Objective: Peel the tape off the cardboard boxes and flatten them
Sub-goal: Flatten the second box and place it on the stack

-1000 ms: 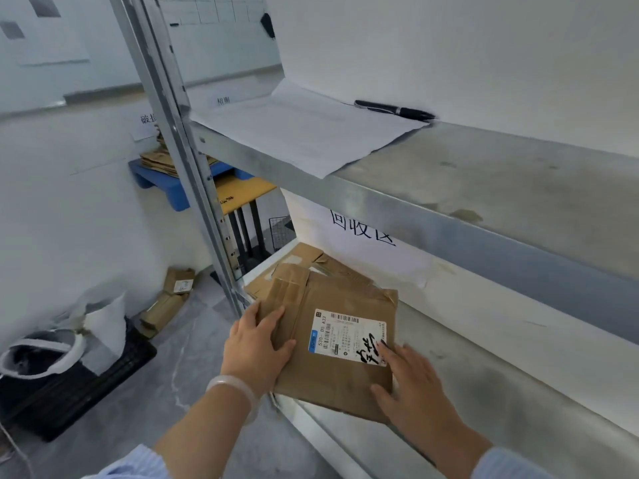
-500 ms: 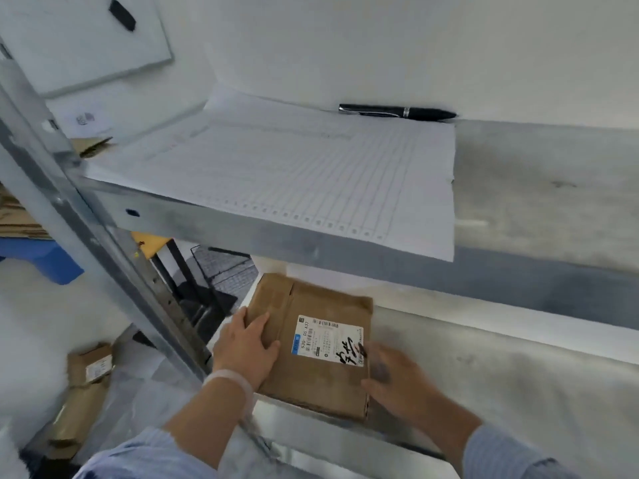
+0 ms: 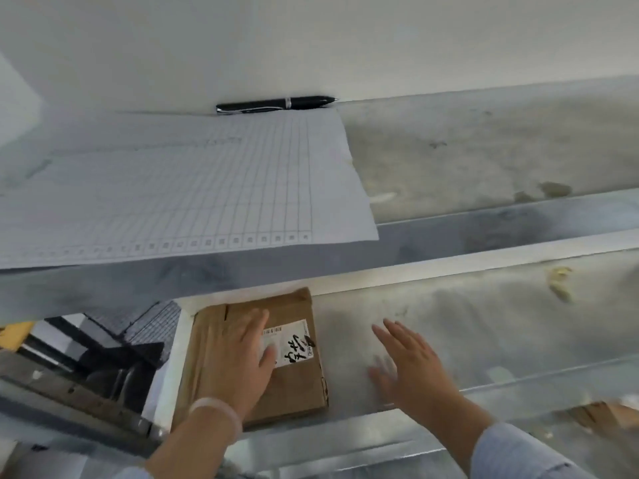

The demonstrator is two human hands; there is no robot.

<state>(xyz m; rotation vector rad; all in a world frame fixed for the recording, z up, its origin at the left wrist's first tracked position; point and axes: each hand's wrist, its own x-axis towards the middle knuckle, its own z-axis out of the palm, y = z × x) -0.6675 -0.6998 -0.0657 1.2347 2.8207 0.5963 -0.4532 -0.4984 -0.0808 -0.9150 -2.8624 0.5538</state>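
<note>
On the upper metal shelf [image 3: 484,160] before you, a black pen [image 3: 276,104] lies against the wall behind a gridded paper sheet [image 3: 193,188] overhanging the shelf's front edge.

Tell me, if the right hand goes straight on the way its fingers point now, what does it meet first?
Probably nothing soon. The right hand hovers open, fingers pointing away and slightly left over the bare lower shelf. The flattened box lies to its left, off that line. Beyond seems the back wall, though depth is unclear.

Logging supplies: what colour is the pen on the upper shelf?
Black with a silver band, pen, head view.
</note>
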